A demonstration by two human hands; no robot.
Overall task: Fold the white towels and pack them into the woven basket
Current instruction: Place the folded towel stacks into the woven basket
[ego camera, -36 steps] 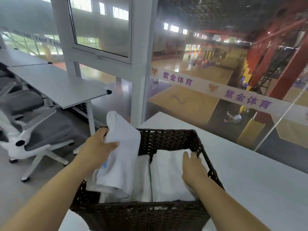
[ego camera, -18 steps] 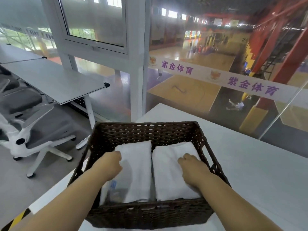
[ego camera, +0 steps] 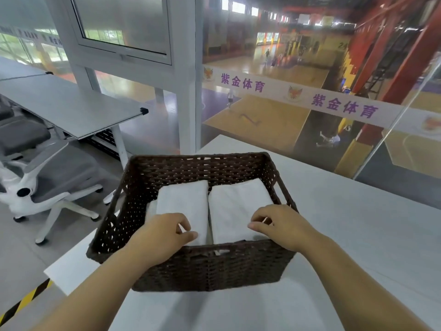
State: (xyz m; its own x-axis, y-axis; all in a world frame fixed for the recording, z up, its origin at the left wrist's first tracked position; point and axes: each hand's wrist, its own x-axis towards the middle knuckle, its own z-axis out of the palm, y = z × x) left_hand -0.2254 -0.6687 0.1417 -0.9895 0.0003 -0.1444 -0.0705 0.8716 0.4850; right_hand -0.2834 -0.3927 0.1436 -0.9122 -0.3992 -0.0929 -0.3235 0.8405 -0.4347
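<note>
Bare left hand point(ego camera: 164, 232), bare right hand point(ego camera: 282, 225)

Lighting moderate and diffuse, with no hard shadows. The brightest sources are the row of high bright windows point(ego camera: 238, 7) in the hall beyond the large clear glass wall point(ego camera: 310, 158). A milky haze and reflections on the glass flatten contrast behind it. The two folded white towels point(ego camera: 238, 206) are near overexposed, their texture lost. The dark brown woven basket point(ego camera: 202, 266) throws a faint soft shadow on the pale grey tabletop point(ego camera: 358, 247). Wide-angle distortion tilts the white metal window frame point(ego camera: 183, 68). General softness throughout.
</note>
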